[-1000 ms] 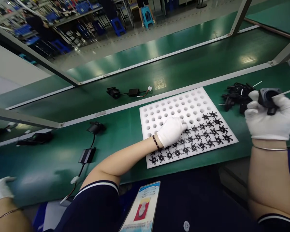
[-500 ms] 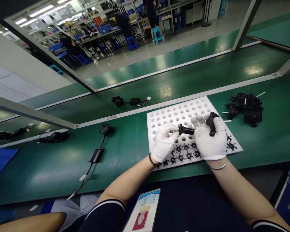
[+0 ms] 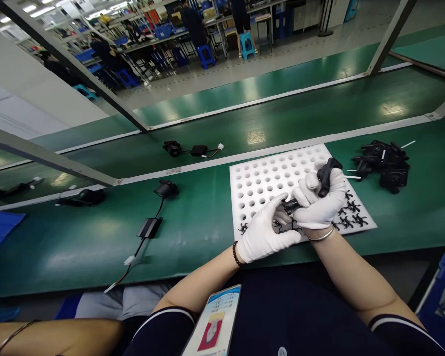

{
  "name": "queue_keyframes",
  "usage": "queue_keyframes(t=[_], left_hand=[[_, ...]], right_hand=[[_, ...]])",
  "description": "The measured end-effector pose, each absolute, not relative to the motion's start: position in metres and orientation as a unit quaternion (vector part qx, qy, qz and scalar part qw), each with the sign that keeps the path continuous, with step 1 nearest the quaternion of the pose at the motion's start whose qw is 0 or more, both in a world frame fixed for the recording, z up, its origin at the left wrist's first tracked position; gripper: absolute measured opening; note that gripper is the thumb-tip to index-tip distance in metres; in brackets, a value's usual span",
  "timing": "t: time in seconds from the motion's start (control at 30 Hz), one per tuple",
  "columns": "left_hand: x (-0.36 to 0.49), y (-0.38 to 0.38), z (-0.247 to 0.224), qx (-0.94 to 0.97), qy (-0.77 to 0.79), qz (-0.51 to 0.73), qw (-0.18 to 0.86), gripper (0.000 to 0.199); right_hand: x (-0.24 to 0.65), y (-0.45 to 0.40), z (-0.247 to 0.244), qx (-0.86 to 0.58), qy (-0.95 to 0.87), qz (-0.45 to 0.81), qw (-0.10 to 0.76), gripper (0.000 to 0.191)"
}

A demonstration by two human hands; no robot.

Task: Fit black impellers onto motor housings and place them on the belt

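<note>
Both my hands wear white gloves and meet over the near edge of a white foam tray (image 3: 270, 173) full of round holes. My right hand (image 3: 321, 200) is closed around a black plastic pump housing (image 3: 325, 174) whose top sticks up above the fingers. My left hand (image 3: 265, 230) presses against the housing's lower end, pinching a small black part (image 3: 289, 205) there. Several black star-shaped impellers (image 3: 350, 213) sit in the tray's near right holes; others are hidden under my hands.
A pile of black housings with white sticks (image 3: 387, 160) lies right of the tray. Black wired units lie on the green bench (image 3: 159, 207) and on the far belt (image 3: 193, 149). A neighbour's arm (image 3: 52, 336) is at lower left. A blue bin (image 3: 443, 296) stands at lower right.
My left hand left the tray's impellers and my right hand brought a housing in from the right pile; the two hands now meet, pressed closer together than half a second ago.
</note>
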State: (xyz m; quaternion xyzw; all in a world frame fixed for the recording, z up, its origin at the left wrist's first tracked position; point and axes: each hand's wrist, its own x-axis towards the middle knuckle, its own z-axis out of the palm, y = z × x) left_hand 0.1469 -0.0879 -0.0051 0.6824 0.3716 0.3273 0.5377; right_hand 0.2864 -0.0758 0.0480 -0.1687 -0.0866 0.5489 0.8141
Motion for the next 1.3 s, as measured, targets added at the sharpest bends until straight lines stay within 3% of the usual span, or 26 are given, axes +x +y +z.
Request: queue_keyframes(t=[0.13,0.27,0.37,0.47,0.53,0.7,0.9,1.07,1.2,1.3], left_hand=[[0.147,-0.077,-0.008,0.727,0.378,0.379,0.431,0.044],[0.143,-0.061,-0.009,0.813,0.269,0.362,0.369,0.030],[0.141,-0.065,-0.006,0.721,0.316,0.394,0.474,0.037],[0.141,-0.078,0.004,0.474,0.357,0.396,0.701,0.053],[0.141,-0.083,0.013,0.313,0.336,0.358,0.813,0.052],[0.141,-0.082,0.023,0.146,0.326,0.311,0.881,0.033],[0.137,-0.076,0.009,0.282,0.357,0.400,0.796,0.024],[0.128,-0.070,0.005,0.349,0.323,0.466,0.746,0.032],[0.123,-0.069,0.005,0.402,0.346,0.382,0.757,0.048],[0.119,-0.070,0.000,0.574,0.415,0.334,0.622,0.077]], right_hand=[[0.283,-0.077,0.051,-0.183,-0.063,0.573,0.797,0.024],[0.285,-0.076,0.054,-0.221,0.016,0.620,0.752,0.029],[0.294,-0.076,0.057,-0.203,0.053,0.660,0.721,0.031],[0.302,-0.076,0.060,-0.187,0.039,0.650,0.735,0.027],[0.304,-0.076,0.061,-0.210,0.025,0.628,0.749,0.020],[0.291,-0.075,0.053,-0.255,-0.013,0.625,0.737,0.009],[0.273,-0.081,0.045,-0.259,-0.017,0.643,0.721,0.015],[0.272,-0.094,0.039,-0.297,-0.094,0.664,0.680,0.019],[0.284,-0.098,0.034,-0.317,-0.169,0.648,0.671,0.024],[0.290,-0.101,0.028,-0.329,-0.216,0.609,0.688,0.041]])
